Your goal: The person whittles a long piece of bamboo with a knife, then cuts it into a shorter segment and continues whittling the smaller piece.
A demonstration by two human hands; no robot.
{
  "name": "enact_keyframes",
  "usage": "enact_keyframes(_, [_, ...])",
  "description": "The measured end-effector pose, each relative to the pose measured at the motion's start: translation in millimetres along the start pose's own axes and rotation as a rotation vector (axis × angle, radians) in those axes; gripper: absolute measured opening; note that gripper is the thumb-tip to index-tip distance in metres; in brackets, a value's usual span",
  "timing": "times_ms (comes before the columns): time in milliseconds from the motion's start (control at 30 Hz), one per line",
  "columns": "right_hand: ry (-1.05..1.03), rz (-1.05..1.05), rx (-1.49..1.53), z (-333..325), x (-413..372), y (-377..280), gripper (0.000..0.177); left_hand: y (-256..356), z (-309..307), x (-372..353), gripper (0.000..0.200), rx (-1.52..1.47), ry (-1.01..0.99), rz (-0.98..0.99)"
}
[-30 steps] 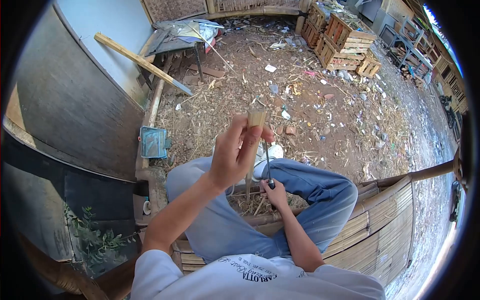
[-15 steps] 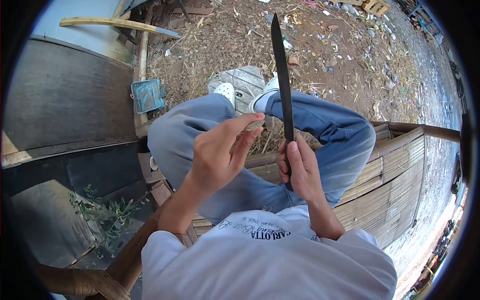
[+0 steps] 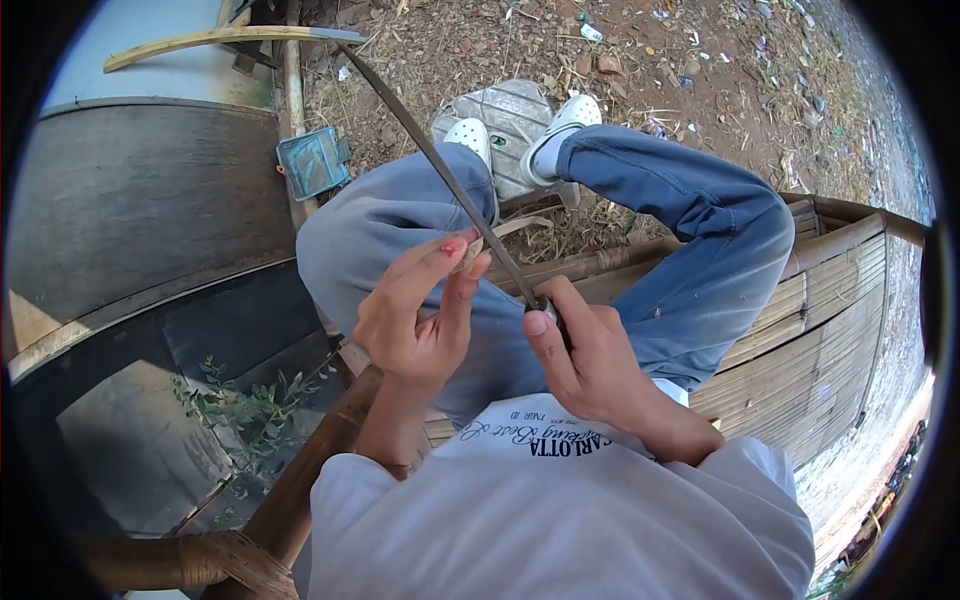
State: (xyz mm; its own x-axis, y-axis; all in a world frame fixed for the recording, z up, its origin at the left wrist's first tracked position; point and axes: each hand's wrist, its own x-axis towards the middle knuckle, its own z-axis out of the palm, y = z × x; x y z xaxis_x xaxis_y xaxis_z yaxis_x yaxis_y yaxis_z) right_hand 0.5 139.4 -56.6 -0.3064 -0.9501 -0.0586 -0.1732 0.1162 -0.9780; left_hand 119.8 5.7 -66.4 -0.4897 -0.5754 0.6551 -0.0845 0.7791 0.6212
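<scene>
My right hand [image 3: 585,360] grips the handle of a long dark knife [image 3: 430,155] whose blade slants up and to the left, across my left knee. My left hand [image 3: 415,315] pinches a short bamboo piece [image 3: 470,256] between thumb and fingertips, right against the blade near its base. Most of the bamboo piece is hidden behind my fingers. Both hands are close together above my lap, in front of my white shirt.
I sit on a woven bamboo platform [image 3: 820,330] with legs in blue jeans and white shoes [image 3: 565,115] on a grey slab. A blue box [image 3: 315,160] lies on the littered dirt at left. A dark wall [image 3: 130,200] and a wooden plank [image 3: 200,40] stand left.
The knife blade has swung from upright to slanting up-left. The bamboo piece went from held high to low against the blade. The view tilted down toward my lap.
</scene>
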Motion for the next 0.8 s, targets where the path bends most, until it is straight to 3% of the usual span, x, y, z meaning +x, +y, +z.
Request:
enact_keyframes(100, [-0.068,0.325,-0.014,9,10,21,0.031,2,0,-6,0.024,-0.079,0.026,-0.010])
enact_keyframes(267, [-0.018,0.120,0.069,11,-1,13,0.032,12,-2,-5,0.022,-0.057,0.008,-0.119])
enact_keyframes(433, [-0.076,0.387,0.085,12,17,32,0.032,9,3,-2,0.016,0.068,-0.037,-0.220])
enact_keyframes(467, [-0.069,0.397,0.086,13,14,30,0.032,10,4,-1,0.025,0.117,-0.073,-0.248])
enact_keyframes(567, [-0.024,0.180,0.159,16,7,15,0.035,15,4,-1,0.026,0.178,-0.077,-0.255])
enact_keyframes(700, [-0.043,0.378,0.042,28,29,59,0.043,4,5,-2,0.016,0.239,0.038,-0.208])
enact_keyframes(800, [-0.079,0.377,0.071,25,22,73,0.045,3,0,-5,0.017,0.225,0.001,-0.222])
